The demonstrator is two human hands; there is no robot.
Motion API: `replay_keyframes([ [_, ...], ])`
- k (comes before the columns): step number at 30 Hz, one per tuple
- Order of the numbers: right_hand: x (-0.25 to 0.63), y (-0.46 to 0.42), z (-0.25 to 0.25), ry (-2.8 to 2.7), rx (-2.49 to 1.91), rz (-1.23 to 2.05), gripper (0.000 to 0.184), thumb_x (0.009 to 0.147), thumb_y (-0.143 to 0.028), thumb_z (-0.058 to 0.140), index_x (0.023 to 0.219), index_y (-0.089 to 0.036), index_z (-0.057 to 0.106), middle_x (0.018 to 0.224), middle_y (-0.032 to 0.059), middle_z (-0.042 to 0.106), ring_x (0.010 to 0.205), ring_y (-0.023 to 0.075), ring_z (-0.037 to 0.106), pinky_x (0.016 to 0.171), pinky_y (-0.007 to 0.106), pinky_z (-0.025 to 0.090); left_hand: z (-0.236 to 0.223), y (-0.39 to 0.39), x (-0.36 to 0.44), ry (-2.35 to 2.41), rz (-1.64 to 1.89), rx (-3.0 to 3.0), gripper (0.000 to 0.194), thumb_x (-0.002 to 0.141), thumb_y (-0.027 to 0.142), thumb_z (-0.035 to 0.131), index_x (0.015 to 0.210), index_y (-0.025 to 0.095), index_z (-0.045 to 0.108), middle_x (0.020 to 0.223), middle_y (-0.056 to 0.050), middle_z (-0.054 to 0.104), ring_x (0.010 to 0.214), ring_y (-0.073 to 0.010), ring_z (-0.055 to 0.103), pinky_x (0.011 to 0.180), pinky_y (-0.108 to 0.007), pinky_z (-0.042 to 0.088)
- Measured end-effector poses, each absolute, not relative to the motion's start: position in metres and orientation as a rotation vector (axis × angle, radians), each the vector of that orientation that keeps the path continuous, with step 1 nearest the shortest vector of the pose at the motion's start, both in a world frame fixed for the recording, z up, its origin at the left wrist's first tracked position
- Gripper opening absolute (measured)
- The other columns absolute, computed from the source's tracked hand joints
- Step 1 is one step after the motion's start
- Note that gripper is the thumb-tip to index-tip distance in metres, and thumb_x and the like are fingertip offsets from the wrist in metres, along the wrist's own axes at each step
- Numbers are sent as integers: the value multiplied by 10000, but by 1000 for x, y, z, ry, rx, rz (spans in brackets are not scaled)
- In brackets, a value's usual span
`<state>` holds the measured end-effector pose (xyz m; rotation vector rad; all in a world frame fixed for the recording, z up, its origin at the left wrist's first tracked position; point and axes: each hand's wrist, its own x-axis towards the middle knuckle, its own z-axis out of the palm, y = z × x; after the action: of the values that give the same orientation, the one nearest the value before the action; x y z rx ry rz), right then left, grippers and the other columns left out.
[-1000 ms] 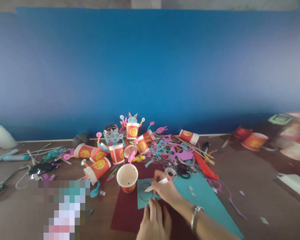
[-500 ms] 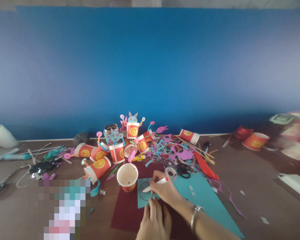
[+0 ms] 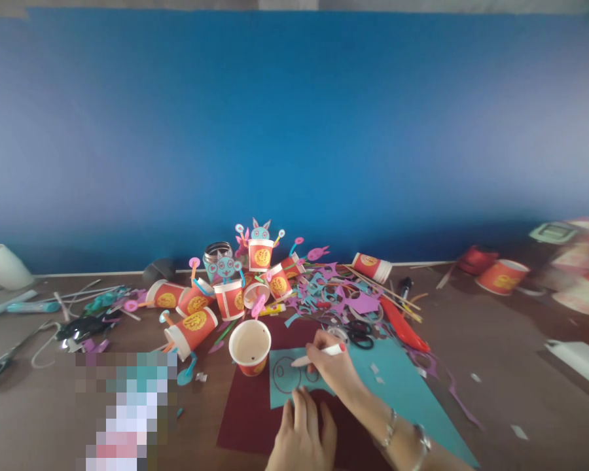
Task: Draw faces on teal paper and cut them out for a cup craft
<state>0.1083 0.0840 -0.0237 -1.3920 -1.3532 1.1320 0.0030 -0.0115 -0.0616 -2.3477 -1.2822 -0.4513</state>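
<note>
The right hand [image 3: 336, 376] holds a marker [image 3: 321, 355] between closed fingers, its long axis running left to right and its tip aimed left over the circles on the small blue paper [image 3: 277, 398]. That paper lies on a dark red sheet [image 3: 245, 422], just beyond the left hand [image 3: 302, 435], whose extended fingers rest at its near edge. Just left of the paper, an upright cup [image 3: 250, 345] opens upward, dark specks inside.

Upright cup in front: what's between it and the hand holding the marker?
Blue paper with drawn circles, lying on a dark red sheet, and the front of the marker, in the head view.
</note>
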Motion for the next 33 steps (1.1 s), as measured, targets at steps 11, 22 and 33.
replay_keyframes([
  [11, 107, 82, -20, -1392, -1401, 1163, 204, 688, -217, 505, 523, -211, 385, 355, -61, 502, 344, 85, 464, 383, 187, 353, -59, -10, 3, -1250, -509, -2335, 570, 715, 619, 545, 1013, 142, 632, 971, -181, 683, 928, -314, 620, 763, -396, 487],
  [22, 106, 83, -23, -1379, -1404, 1194, 211, 680, -202, 514, 520, -210, 378, 351, -69, 488, 338, 78, 438, 376, 179, 342, -60, -9, 3, -1245, -498, -2334, 542, 697, 570, 604, 1028, 141, 620, 971, -174, 685, 928, -309, 622, 748, -391, 498],
  [33, 106, 83, -25, -1407, -1391, 1168, 247, 712, -281, 535, 540, -218, 370, 392, -54, 523, 349, 78, 404, 364, 198, 298, -61, -11, 3, -1281, -482, -2357, 580, 693, 603, 581, 1043, 143, 625, 996, -174, 676, 962, -318, 601, 780, -404, 482],
])
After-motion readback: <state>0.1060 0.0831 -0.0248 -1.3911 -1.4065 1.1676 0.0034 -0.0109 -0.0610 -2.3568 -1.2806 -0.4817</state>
